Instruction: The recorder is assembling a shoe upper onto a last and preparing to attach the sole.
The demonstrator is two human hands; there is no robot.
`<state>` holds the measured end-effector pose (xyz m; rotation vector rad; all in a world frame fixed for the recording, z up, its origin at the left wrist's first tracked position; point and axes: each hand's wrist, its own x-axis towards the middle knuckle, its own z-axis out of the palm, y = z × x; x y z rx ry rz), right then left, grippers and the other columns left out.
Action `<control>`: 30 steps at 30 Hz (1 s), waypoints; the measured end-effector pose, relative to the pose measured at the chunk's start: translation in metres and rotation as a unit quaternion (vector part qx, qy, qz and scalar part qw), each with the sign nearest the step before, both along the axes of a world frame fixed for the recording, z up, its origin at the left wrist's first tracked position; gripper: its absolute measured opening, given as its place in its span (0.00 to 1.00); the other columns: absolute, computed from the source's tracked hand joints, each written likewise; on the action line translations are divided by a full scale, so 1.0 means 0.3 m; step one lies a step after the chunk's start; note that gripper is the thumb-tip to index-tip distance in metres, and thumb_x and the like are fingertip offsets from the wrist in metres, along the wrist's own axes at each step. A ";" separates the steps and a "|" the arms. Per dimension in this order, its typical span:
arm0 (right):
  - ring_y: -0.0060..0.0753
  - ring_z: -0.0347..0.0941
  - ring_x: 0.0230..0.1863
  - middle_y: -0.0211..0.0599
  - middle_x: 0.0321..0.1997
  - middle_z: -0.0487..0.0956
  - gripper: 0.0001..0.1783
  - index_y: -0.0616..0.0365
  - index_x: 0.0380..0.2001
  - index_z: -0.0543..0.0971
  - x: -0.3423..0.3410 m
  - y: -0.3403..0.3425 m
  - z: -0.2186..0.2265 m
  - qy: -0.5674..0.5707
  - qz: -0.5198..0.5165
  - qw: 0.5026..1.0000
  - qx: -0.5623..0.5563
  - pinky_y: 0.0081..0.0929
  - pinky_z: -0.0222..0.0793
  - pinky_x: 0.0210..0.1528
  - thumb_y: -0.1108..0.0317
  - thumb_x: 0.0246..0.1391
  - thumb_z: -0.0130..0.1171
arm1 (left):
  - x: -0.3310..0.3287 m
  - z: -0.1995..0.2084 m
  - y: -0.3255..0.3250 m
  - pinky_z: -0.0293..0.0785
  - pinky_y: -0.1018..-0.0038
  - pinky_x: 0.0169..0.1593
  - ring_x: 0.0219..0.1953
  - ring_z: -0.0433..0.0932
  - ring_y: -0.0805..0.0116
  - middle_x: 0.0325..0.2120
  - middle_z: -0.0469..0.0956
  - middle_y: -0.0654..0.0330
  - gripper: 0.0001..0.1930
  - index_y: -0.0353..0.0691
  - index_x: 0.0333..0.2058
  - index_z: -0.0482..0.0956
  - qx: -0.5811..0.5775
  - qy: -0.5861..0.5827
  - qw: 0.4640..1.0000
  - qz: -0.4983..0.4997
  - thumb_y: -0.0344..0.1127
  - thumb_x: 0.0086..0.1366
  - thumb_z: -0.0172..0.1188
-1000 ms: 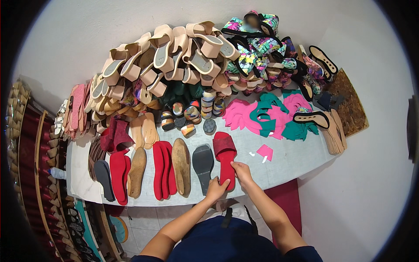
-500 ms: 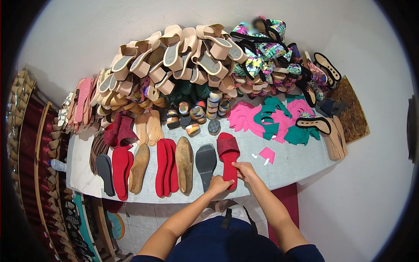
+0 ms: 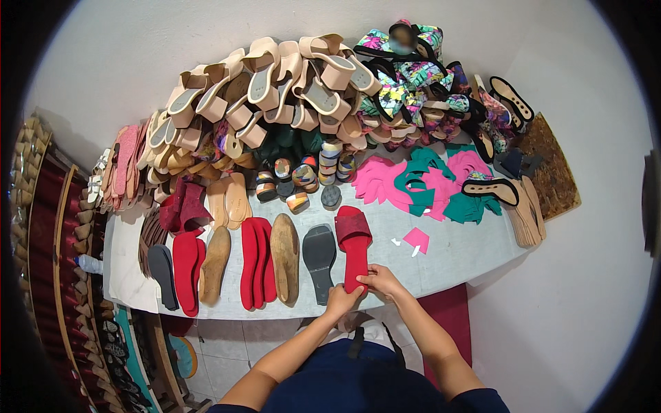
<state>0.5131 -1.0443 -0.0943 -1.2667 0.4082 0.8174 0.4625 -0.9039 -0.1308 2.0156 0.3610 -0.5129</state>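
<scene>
A flat red slide sandal (image 3: 354, 244) with a wide dark-red strap lies toe away from me near the table's front edge. Its heel end is held by my left hand (image 3: 343, 301), closed with the thumb on top. My right hand (image 3: 383, 283) pinches the right edge of the sandal close to the heel, its lower fingers hidden. Just left of the sandal lies a dark grey sole (image 3: 319, 261). A wooden shoe last (image 3: 284, 258) comes beside that, followed by a stack of red insoles (image 3: 256, 261).
Farther left lie another wooden last (image 3: 216, 265), more red insoles (image 3: 186, 272) and dark soles (image 3: 162, 275). Heeled beige sandals (image 3: 265, 76) are piled along the wall, with patterned sandals (image 3: 406, 82) beside them. Pink cutouts (image 3: 377, 180) and green cutouts (image 3: 475, 206) cover the right side.
My right hand has slid down the sandal's edge toward the heel, closer to my left hand. The whole view has shifted slightly; the sandal stays beside the grey sole.
</scene>
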 end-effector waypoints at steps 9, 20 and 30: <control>0.21 0.71 0.30 0.32 0.33 0.75 0.21 0.63 0.41 0.70 0.012 -0.028 -0.010 -0.011 0.014 0.999 -0.027 0.18 0.68 0.32 0.71 0.41 0.62 | 0.038 0.090 -0.039 0.67 0.78 0.33 0.31 0.72 0.73 0.29 0.74 0.58 0.18 0.31 0.34 0.74 -0.231 0.156 0.946 0.164 0.39 0.50 0.63; 0.28 0.72 0.38 0.37 0.36 0.74 0.18 0.65 0.39 0.69 0.054 -0.026 -0.015 0.029 0.013 0.999 0.018 0.22 0.68 0.42 0.66 0.47 0.57 | 0.028 0.115 -0.006 0.67 0.83 0.31 0.28 0.73 0.76 0.28 0.74 0.60 0.18 0.34 0.33 0.72 -0.347 0.131 0.906 0.206 0.39 0.47 0.65; 0.32 0.73 0.32 0.42 0.34 0.75 0.12 0.65 0.35 0.70 0.209 0.017 -0.131 0.036 -0.157 0.978 0.135 0.24 0.72 0.35 0.71 0.48 0.54 | 0.024 0.112 0.002 0.66 0.86 0.29 0.25 0.70 0.81 0.26 0.74 0.64 0.19 0.36 0.33 0.72 -0.347 0.190 0.896 0.203 0.43 0.48 0.64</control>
